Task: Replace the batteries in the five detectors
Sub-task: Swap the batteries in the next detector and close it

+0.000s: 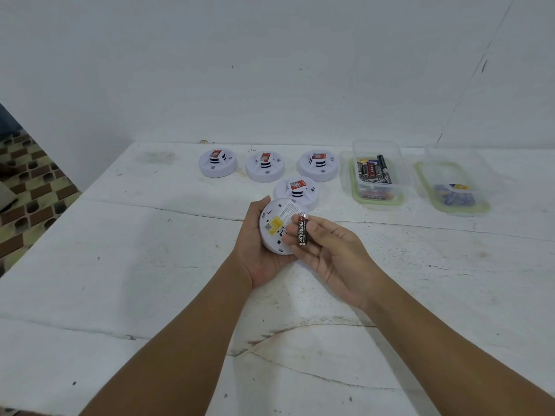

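Both grips are busy: the left hand [255, 253] curls round the rim of a white detector [274, 226], held back-side up above the worktop [150, 265] with its yellow label showing, and the right hand [333, 250] pinches a black battery [302, 229] upright between thumb and fingers, right against the detector's back. Four more detectors lie face up farther off: three in a row near the far edge [217, 163] [265, 167] [318, 165] and one [296, 192] just beyond the held one. To the right stands a clear tub [379, 171] of batteries on a green-rimmed lid, and farther right a second clear tub [453, 187] with a few blue and yellow items I cannot make out.
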